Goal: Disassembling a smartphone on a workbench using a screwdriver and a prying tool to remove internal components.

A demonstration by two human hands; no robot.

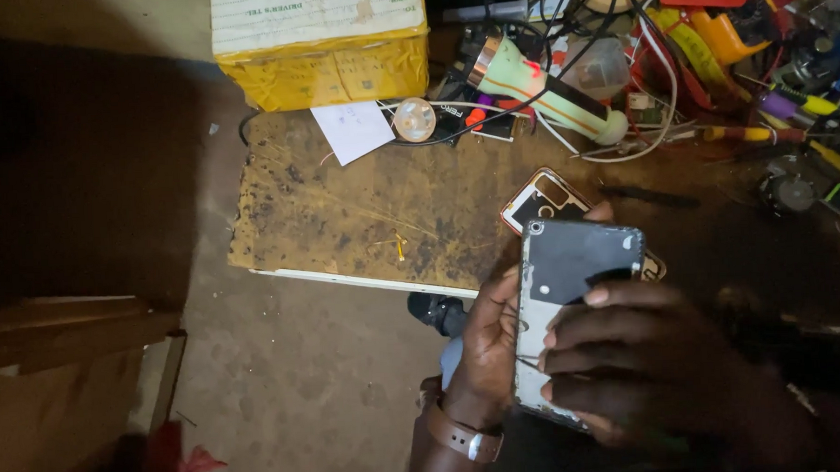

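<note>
A: Start with the hands. What is each one doing?

B: The left hand [487,341] cups the edge of a phone [571,300] from the side — wrist strap [460,437] below it — so the slab stays propped, back face up, over the lap rather than lying on the board. The right hand [629,350] is closed over the lower half, fingers [582,335] curled flat across it, which pins it steady. Both hands are shut on it, neither spread wide.

A: Is there a tool in that grip?

B: A thin dark sliver shows by the fingertips, too small to tell.

A: And just beyond?

B: A second phone shell [542,199] lies partly under the held one, at the near edge of a stained board [345,211] — set within reach, I'd judge. The board is scorched and blotched.

A: Further back?

B: A white paper [353,131], a small round lamp [414,119], then a pale green torch [545,87] lying in a tangle of wires [653,116], and screwdrivers [797,111] heaped to the right. A yellow box [326,67] stands at the board's far left corner.

A: The room?

B: Dim, with a bare dusty floor [295,380] below the board and deep shadow to the left.
</note>
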